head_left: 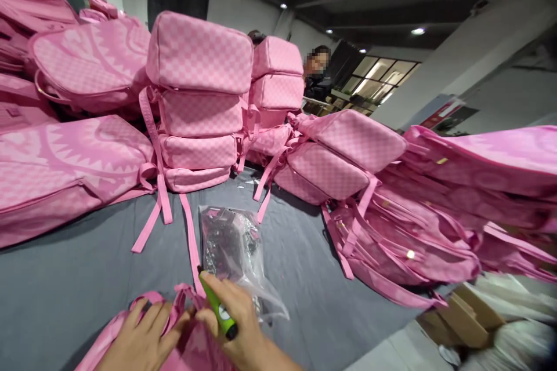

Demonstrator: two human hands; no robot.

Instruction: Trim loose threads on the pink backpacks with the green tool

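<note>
A green tool with black ends [217, 306], like a marker or small cutter, is held in my right hand [241, 316], its dark tip pointing up and left. My left hand [141, 336] lies on a pink bag [195, 348] at the bottom edge, fingers bent over its fabric and straps, the thumb near my right hand. Whether the left fingers pinch the fabric is hard to tell. Just beyond my right hand, a clear plastic bag [232, 243] with small dark items inside rests on the grey cloth [300, 278].
Stacked pink checkered backpacks [198, 55] stand at the back, with straps hanging onto the cloth. More pink bags [73, 151] lie at left and pink backpacks [404, 243] at right. A cardboard box [463, 316] is below right. A person [317, 72] is in the background.
</note>
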